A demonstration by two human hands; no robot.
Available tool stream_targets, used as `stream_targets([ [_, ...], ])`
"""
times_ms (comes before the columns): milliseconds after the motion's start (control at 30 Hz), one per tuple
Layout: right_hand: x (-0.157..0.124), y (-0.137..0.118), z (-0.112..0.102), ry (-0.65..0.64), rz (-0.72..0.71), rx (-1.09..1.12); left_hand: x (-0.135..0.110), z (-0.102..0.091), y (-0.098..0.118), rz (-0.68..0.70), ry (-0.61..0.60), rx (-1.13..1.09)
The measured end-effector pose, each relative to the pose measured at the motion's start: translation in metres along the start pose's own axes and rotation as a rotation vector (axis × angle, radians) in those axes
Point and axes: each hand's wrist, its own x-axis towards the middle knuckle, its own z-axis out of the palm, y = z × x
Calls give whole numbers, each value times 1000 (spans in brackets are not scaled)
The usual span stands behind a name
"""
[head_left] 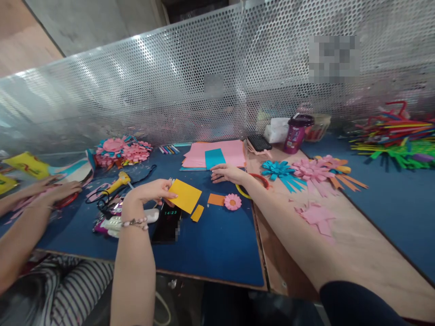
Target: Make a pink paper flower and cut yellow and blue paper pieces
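Left hand (155,192) is pinching yellow sheet (186,196) by its edge, left of small pink flower (233,202). Right hand (227,173) is hovering beyond the flower, fingers loosely parted, near blue sheet (215,158); can't tell if touching. Orange paper (215,199) is lying just left of the flower, phone (166,228) farther left.
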Motion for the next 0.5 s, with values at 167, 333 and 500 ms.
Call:
stream_targets([
  [167,0,1,0,-7,1,3,2,2,0,-43,-38,27],
  [333,0,1,-1,-12,-9,-4,6,1,-5,-61,-39,22],
  [500,0,1,-1,-24,-13,-14,10,0,-8,-83,-38,46],
])
